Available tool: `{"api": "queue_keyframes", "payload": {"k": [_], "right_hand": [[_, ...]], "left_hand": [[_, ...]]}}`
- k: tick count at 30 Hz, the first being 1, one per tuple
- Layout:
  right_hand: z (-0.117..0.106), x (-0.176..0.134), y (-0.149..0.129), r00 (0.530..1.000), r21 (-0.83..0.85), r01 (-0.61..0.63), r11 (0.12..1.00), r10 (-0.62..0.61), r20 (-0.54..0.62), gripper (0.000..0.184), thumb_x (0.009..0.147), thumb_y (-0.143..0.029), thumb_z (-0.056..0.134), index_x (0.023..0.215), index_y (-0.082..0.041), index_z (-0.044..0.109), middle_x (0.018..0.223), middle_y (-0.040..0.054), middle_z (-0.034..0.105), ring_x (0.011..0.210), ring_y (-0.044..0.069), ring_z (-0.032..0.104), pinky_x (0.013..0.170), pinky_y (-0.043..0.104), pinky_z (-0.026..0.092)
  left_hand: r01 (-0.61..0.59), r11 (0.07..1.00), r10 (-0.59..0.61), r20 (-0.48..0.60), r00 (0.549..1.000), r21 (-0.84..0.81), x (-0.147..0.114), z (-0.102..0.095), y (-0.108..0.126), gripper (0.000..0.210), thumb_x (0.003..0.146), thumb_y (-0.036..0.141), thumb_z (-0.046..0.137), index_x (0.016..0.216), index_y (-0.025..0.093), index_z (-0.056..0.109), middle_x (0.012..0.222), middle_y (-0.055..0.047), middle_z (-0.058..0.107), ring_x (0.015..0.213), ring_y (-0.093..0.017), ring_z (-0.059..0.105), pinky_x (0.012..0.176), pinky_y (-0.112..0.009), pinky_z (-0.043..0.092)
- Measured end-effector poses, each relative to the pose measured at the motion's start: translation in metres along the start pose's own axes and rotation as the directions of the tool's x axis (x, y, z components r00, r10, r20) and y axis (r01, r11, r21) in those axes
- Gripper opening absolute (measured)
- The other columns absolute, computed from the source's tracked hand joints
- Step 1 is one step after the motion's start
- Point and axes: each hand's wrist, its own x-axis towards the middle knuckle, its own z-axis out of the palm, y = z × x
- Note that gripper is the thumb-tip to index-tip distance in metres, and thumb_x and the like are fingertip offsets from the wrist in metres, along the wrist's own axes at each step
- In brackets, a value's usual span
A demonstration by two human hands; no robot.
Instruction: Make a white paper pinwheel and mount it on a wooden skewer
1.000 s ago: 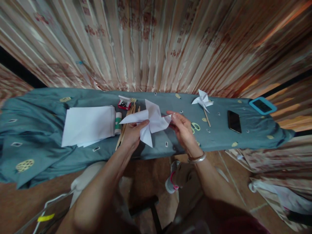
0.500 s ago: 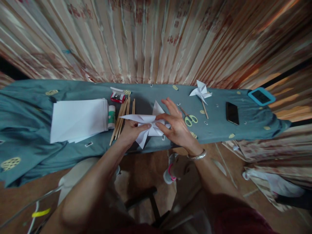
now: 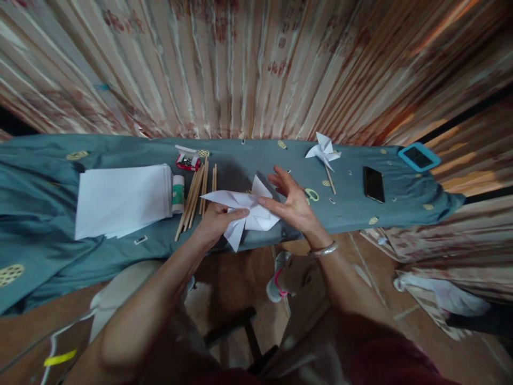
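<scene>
A white paper pinwheel [image 3: 256,214] with folded blades is held low over the near side of the cloth-covered table. My left hand [image 3: 218,218] pinches it near the middle, thumb on top and fingers beneath the paper. At its right side is my right hand [image 3: 294,203], fingers spread and raised, the thumb tip touching or just over the paper. Behind that hand lies a pair of scissors, with one pale green handle loop [image 3: 311,195] showing. Just left of the pinwheel rest several thin wooden sticks [image 3: 194,198].
Further left are a stack of white paper [image 3: 124,200], a green-and-white glue stick [image 3: 178,193] and an open red box [image 3: 187,161] of small metal pieces. On the right lie a pinwheel on a stick [image 3: 324,152], a black phone [image 3: 373,184] and a blue-framed device [image 3: 419,156].
My right hand has opened wider and drawn slightly back from the paper, so more of the pinwheel's centre shows. My left hand keeps its pinch. The view has shifted slightly.
</scene>
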Motion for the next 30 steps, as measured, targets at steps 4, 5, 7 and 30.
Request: {"api": "queue_keyframes", "payload": {"k": [4, 5, 7, 30], "right_hand": [[0.002, -0.003, -0.005, 0.981, -0.237, 0.194, 0.952, -0.196, 0.019, 0.071, 0.069, -0.058, 0.077, 0.129, -0.024, 0.058, 0.147, 0.0116, 0.049, 0.14, 0.032, 0.04, 0.115, 0.053, 0.031], [0.004, -0.003, -0.005, 0.973, -0.273, 0.232, 0.934, -0.225, 0.058, 0.06, 0.07, -0.056, 0.077, 0.12, -0.025, 0.065, 0.147, 0.0102, 0.048, 0.142, 0.032, 0.037, 0.115, 0.053, 0.03], [0.008, -0.003, -0.005, 0.958, -0.3, 0.285, 0.91, -0.263, 0.112, 0.038, 0.073, -0.049, 0.077, 0.102, -0.024, 0.072, 0.145, 0.0088, 0.051, 0.143, 0.031, 0.036, 0.115, 0.052, 0.03], [0.006, 0.021, 0.014, 0.929, 0.139, 0.038, 0.99, 0.016, -0.369, 0.049, 0.075, -0.055, 0.07, 0.108, -0.019, 0.069, 0.131, 0.0129, 0.063, 0.124, 0.026, 0.056, 0.107, 0.045, 0.041]], "left_hand": [[-0.038, 0.995, 0.032, 0.068, 0.997, 0.089, -0.002, 0.001, -0.003, 0.018, 0.054, 0.028, 0.083, 0.068, 0.017, 0.076, 0.075, -0.005, 0.075, 0.072, -0.022, 0.067, 0.073, -0.031, 0.051], [-0.049, 0.992, 0.039, 0.09, 0.995, 0.113, -0.003, 0.002, -0.003, 0.016, 0.055, 0.028, 0.082, 0.064, 0.018, 0.075, 0.072, -0.004, 0.074, 0.071, -0.021, 0.066, 0.071, -0.03, 0.051], [-0.057, 0.988, 0.04, 0.117, 0.992, 0.146, -0.003, 0.003, -0.004, 0.014, 0.056, 0.027, 0.081, 0.062, 0.018, 0.073, 0.068, -0.002, 0.071, 0.068, -0.019, 0.064, 0.069, -0.029, 0.049], [0.041, 0.89, -0.198, -0.304, 0.932, -0.454, 0.013, -0.004, 0.014, 0.035, 0.053, 0.006, 0.081, 0.084, 0.018, 0.068, 0.076, -0.002, 0.075, 0.068, -0.018, 0.068, 0.069, -0.028, 0.055]]}}
